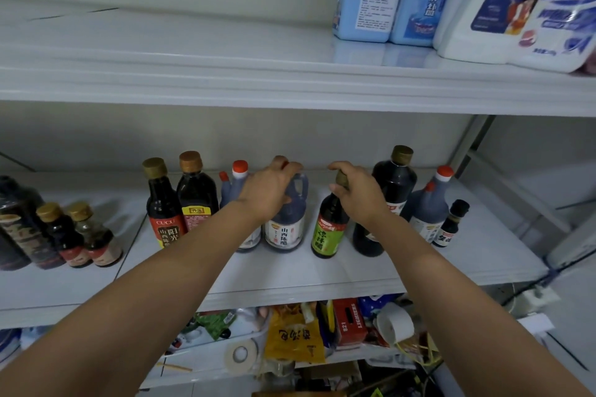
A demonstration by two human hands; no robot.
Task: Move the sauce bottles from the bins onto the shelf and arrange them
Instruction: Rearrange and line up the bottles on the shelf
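Several dark sauce bottles stand in a row on the white middle shelf (290,271). My left hand (271,190) grips the top of a handled vinegar jug with a white label (285,229). My right hand (358,193) is closed on the gold-capped neck of a green-label bottle (329,232) beside it. Left of the jug are a red-label bottle (163,213), a yellow-label bottle (196,196) and a red-capped jug (237,184). To the right stand a tall dark bottle (393,193), another red-capped jug (429,209) and a small black-capped bottle (451,224).
Two small gold-capped bottles (80,235) and larger dark bottles (19,222) stand at the shelf's far left. Blue and white detergent jugs (451,0) sit on the upper shelf at the right. The lower shelf holds packets, a tape roll (240,354) and a red box (350,321).
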